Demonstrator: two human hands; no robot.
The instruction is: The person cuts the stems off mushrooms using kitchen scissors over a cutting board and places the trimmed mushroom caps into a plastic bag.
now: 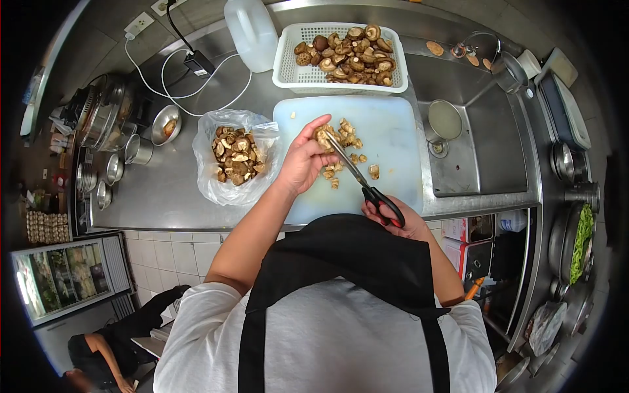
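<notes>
Mushroom pinched in my left hand; scissors grasped in my right hand, blades at it, over cutting board.

steel counter; sink right; white tiles below; glass-fronted cabinet lower left

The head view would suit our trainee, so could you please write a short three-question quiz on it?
1. Which hand holds the scissors?
2. True or false: the bag is left of the board.
3. Fill in: beyond the board stands a basket of ____.

Key:
1. The right hand.
2. True.
3. Mushrooms.
</notes>
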